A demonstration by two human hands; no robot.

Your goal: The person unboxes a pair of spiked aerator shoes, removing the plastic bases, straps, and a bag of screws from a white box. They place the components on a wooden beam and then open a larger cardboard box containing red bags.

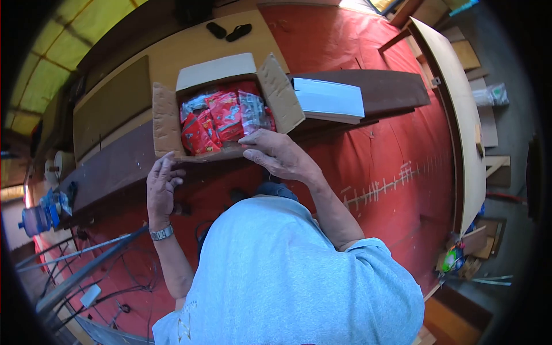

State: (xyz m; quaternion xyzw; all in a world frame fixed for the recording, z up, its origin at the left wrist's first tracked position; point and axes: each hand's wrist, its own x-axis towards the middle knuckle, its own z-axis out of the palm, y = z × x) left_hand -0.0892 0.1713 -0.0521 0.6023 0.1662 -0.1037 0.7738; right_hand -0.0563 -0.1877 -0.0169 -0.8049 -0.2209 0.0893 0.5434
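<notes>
An open cardboard box (164,123) stands on a dark brown bench, its flaps spread outward. Red packets (224,115) fill it, with some clear and silvery plastic packets (253,112) among them. At the box's near right edge is my right hand (282,155), thumb and fingers apart around the rim beside the front flap. My left hand (162,187), with a metal watch at its wrist, is raised at the near left corner; its fingers are loosely bent and apart, the fingertips close to the flap. Neither hand has a packet in it.
A white box (328,99) lies on the brown bench (391,92) to the right. Dark sandals (238,32) rest on the wooden surface behind. A blue water bottle (35,221) is at the left, above metal bars and cables (92,270). Red sheeting (374,161) covers the floor.
</notes>
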